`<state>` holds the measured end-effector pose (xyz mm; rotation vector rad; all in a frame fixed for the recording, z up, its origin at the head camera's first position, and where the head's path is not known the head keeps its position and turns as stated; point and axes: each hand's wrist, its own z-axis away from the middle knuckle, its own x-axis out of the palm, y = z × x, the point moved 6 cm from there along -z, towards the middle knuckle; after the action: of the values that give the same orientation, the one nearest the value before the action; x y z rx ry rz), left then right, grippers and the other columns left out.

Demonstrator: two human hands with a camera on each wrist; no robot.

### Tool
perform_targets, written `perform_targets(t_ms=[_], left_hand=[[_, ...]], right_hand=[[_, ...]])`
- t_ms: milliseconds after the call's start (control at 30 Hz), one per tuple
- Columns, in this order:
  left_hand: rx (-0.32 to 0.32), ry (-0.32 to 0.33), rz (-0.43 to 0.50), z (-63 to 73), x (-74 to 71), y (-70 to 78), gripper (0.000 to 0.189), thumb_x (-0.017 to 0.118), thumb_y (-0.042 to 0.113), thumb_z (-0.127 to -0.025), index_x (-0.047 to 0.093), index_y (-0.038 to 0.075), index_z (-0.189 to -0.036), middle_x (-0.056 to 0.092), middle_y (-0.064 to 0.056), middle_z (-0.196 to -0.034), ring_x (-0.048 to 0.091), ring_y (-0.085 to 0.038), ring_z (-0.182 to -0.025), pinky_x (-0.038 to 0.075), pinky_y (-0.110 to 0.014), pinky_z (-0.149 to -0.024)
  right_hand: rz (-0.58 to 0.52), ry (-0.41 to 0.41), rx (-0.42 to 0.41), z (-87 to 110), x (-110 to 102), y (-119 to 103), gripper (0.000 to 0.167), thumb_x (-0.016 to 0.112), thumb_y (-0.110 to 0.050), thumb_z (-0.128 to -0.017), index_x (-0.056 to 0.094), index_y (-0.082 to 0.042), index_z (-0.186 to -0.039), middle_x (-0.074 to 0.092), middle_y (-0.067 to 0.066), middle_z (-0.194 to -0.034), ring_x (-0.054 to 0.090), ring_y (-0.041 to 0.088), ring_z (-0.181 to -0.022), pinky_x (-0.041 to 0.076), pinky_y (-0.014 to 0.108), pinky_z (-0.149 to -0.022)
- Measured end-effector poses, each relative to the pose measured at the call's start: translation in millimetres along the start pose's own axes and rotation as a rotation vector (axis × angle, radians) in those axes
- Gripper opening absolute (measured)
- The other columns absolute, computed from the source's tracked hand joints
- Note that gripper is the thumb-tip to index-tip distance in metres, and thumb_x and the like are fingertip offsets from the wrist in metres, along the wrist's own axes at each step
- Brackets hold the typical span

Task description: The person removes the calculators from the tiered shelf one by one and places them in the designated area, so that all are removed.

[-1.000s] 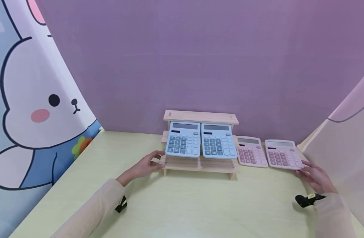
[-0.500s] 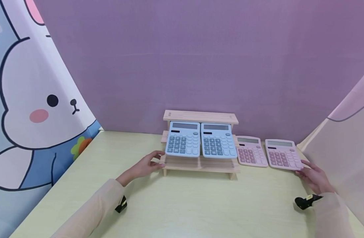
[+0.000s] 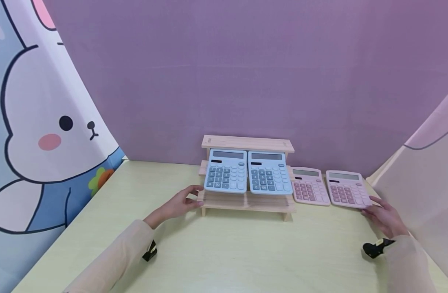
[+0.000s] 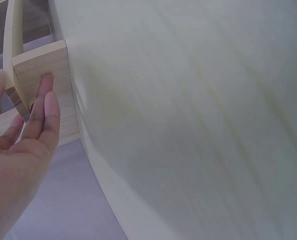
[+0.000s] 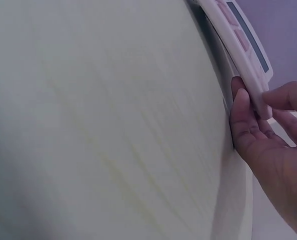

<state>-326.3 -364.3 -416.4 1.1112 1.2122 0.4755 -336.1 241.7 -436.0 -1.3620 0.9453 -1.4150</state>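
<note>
My left hand (image 3: 180,202) holds the left end of the lowest step of a wooden tiered rack (image 3: 246,201). In the left wrist view its thumb and fingers (image 4: 47,112) lie on opposite faces of the board (image 4: 12,60). My right hand (image 3: 386,216) pinches the lower right corner of a pink calculator (image 3: 348,189), thumb on top and fingers underneath. The right wrist view shows that calculator's edge (image 5: 243,62) lifted off the table. Close by on its left lies another pink calculator (image 3: 310,187). Two blue calculators, the left one (image 3: 226,171) and the right one (image 3: 269,173), lean side by side on the rack.
The rack stands on a pale wooden table (image 3: 246,256) near a purple backdrop (image 3: 238,73). A rabbit-print cloth (image 3: 37,106) hangs at the left, and a pale side panel (image 3: 425,195) rises close beside my right hand.
My right hand has shifted very slightly to the left, still pinching the pink calculator's corner. The left hand, the rack and the blue calculators have kept their places.
</note>
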Motion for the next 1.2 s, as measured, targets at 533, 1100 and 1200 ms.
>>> perform_targets(t_ms=[533,1100,1200], left_hand=[[0.003,-0.013,0.001,2.6,-0.5,3.6,0.058,0.060,0.025,-0.089,0.034,0.003,-0.136,0.044,-0.020,-0.127,0.057,-0.028,-0.103,0.051,-0.035,-0.084],[-0.013,-0.032,-0.002,11.6,0.0,30.3,0.054,0.057,0.015,-0.090,0.033,-0.004,-0.135,0.043,-0.024,-0.127,0.057,-0.032,-0.103,0.050,-0.037,-0.085],[-0.016,-0.032,-0.008,14.0,-0.1,34.8,0.054,0.057,0.015,-0.090,0.034,-0.004,-0.135,0.043,-0.024,-0.127,0.056,-0.032,-0.103,0.050,-0.036,-0.086]], right_hand=[[0.430,0.070,0.026,-11.6,0.5,-1.8,0.075,0.041,0.009,-0.089,-0.018,0.014,-0.135,0.051,-0.010,-0.084,0.059,0.002,-0.071,0.053,0.018,-0.067],[0.625,0.167,0.019,-18.3,-2.2,-2.8,0.071,0.041,0.009,-0.085,-0.009,0.017,-0.135,0.049,-0.017,-0.076,0.056,0.000,-0.062,0.050,0.017,-0.058],[0.624,0.172,0.010,-18.7,-2.8,-1.8,0.070,0.041,0.009,-0.085,-0.008,0.018,-0.135,0.048,-0.017,-0.077,0.055,0.000,-0.064,0.050,0.017,-0.059]])
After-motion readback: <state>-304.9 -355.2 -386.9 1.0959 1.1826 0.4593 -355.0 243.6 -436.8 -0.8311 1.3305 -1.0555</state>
